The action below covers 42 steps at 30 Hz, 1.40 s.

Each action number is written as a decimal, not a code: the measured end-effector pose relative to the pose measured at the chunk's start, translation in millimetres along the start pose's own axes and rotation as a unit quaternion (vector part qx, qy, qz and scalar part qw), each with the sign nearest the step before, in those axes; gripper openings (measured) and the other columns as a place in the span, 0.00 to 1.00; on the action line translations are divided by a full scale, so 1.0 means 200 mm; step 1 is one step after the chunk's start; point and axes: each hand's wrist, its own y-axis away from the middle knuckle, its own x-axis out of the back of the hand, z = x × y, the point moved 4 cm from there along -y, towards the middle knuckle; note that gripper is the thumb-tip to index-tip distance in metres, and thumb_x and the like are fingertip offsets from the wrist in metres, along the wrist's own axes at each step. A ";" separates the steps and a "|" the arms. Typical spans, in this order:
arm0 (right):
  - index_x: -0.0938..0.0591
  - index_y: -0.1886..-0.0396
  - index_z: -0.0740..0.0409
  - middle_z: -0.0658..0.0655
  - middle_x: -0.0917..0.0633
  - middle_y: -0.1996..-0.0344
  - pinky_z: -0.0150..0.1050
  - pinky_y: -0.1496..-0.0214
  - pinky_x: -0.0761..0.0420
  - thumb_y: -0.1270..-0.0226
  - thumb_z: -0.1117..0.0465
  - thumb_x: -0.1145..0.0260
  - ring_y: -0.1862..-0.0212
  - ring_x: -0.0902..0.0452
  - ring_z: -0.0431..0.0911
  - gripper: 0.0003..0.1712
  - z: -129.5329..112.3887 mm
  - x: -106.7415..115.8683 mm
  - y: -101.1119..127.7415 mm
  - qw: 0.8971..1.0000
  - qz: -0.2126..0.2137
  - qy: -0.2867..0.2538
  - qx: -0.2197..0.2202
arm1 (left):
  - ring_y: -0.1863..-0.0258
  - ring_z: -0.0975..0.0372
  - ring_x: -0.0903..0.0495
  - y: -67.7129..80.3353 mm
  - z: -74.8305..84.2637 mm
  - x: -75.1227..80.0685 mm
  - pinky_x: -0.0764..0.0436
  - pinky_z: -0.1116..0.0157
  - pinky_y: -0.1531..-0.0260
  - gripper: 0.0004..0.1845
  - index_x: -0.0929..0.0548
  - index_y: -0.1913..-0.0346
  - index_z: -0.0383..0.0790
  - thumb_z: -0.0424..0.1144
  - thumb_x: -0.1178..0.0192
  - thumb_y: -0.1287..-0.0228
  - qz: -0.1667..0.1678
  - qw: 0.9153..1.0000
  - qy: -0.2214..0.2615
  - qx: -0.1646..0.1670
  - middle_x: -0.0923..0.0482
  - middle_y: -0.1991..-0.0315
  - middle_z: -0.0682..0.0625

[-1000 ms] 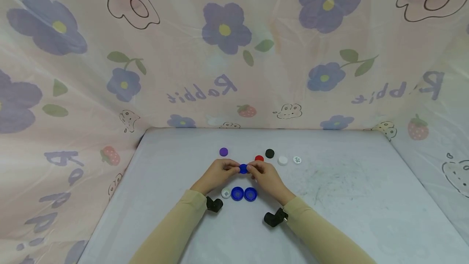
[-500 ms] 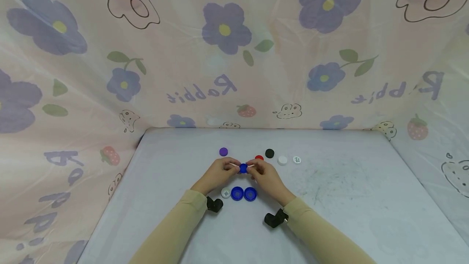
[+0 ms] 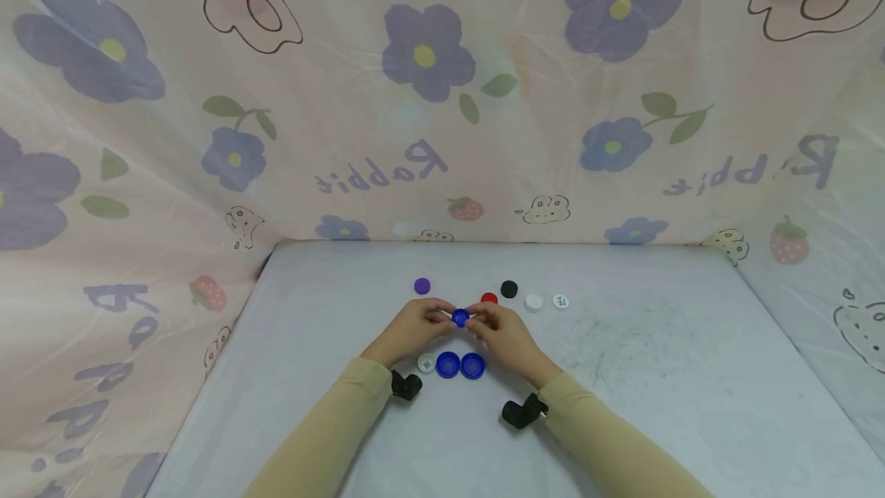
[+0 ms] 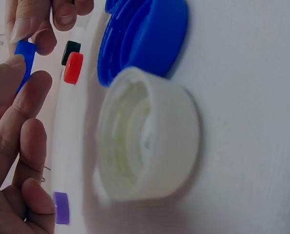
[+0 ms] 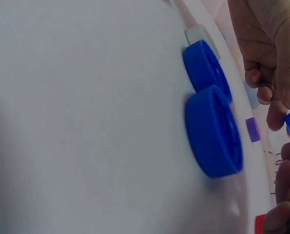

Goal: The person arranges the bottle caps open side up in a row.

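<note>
Flower-and-rabbit printed cloth hangs behind and beside a pale grey tabletop (image 3: 657,344) that fills the lower half of the frame. At centre, the left hand (image 3: 409,324) and right hand (image 3: 502,329) meet, each grip pinching one side of a small blue cap (image 3: 460,317) held just above the surface. Below them lie two blue caps (image 3: 460,365) touching, with a white cap (image 3: 426,363) just left. Above sit a purple cap (image 3: 422,286), red cap (image 3: 488,298), black cap (image 3: 508,289) and two more white caps (image 3: 546,302).
</note>
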 end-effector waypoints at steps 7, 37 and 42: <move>0.19 0.49 0.48 0.49 0.15 0.64 0.37 0.62 0.21 0.32 0.52 0.35 0.61 0.20 0.47 0.14 0.00 0.07 0.06 1.000 -0.013 0.011 -0.012 | 0.61 0.64 0.23 0.01 0.08 -0.05 0.25 0.61 0.59 0.12 0.16 0.53 0.52 0.48 0.33 0.39 -0.009 0.998 -0.053 -0.012 0.18 0.66 0.62; 0.17 0.54 0.46 0.43 0.18 0.67 0.40 0.54 0.25 0.38 0.52 0.29 0.61 0.24 0.42 0.13 0.15 0.17 0.28 0.993 -0.090 0.081 -0.017 | 0.55 0.65 0.28 0.06 0.17 -0.31 0.35 0.60 0.50 0.23 0.15 0.50 0.49 0.49 0.26 0.50 -0.105 0.959 -0.251 -0.078 0.21 0.56 0.63; 0.16 0.57 0.45 0.42 0.20 0.68 0.39 0.53 0.26 0.40 0.54 0.28 0.60 0.25 0.41 0.12 0.15 0.16 0.28 0.991 -0.082 0.106 0.002 | 0.53 0.65 0.30 0.07 0.16 -0.31 0.37 0.60 0.48 0.22 0.15 0.49 0.52 0.48 0.25 0.50 -0.107 0.950 -0.280 -0.086 0.24 0.54 0.62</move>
